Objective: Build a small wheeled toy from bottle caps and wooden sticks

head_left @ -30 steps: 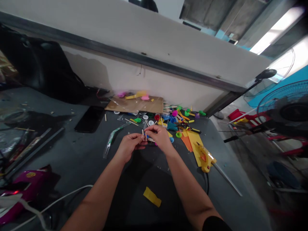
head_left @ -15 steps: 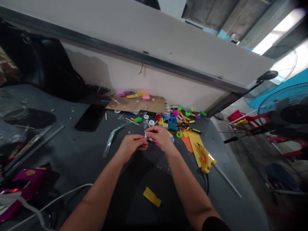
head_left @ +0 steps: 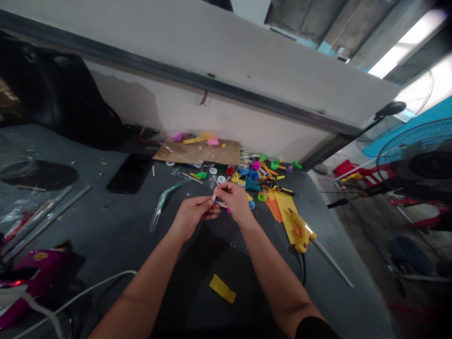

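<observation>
Dark grey flat tabletop (head_left: 116, 235) under hands, white partition wall (head_left: 169, 52) beyond! Bare left hand (head_left: 192, 214) pinched on small pale wooden stick (head_left: 213, 198); bare right hand (head_left: 233, 200) clamped at its upper end, stick upright-ish between both. Looks light, stiff, grippy; thin, could snap if bent, so best pinched near ends. White round plastic cap (head_left: 221, 179) just past fingers, yellow plastic glue gun (head_left: 301, 235) off right hand's right, crumpled yellow strip (head_left: 222, 288) nearer wearer than hands.
</observation>
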Action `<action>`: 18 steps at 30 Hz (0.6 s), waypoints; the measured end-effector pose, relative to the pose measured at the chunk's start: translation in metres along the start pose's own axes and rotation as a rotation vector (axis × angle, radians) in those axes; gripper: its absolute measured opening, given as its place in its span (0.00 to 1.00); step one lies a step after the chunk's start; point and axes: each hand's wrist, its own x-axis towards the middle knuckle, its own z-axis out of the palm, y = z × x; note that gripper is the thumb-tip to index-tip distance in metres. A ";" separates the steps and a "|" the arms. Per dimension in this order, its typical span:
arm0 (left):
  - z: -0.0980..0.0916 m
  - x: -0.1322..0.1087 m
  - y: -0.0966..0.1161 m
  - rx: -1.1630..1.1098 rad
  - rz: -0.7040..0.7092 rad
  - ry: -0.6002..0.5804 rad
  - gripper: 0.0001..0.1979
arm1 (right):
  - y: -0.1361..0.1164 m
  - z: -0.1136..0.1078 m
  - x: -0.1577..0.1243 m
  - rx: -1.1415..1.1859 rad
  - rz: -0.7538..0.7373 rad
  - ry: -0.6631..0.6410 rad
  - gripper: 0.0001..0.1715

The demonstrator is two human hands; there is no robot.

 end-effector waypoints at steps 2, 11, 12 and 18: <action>0.003 0.000 -0.002 0.022 0.040 0.030 0.14 | 0.001 0.004 -0.002 -0.026 -0.022 0.019 0.09; 0.001 -0.012 0.013 -0.021 0.159 0.253 0.17 | -0.005 -0.059 0.041 -0.566 -0.201 0.205 0.12; 0.002 -0.014 0.014 -0.047 0.155 0.259 0.16 | -0.004 -0.065 0.049 -0.750 -0.220 0.162 0.11; 0.003 -0.024 -0.006 -0.143 0.022 0.290 0.11 | 0.003 -0.055 0.074 -1.449 -0.408 -0.303 0.13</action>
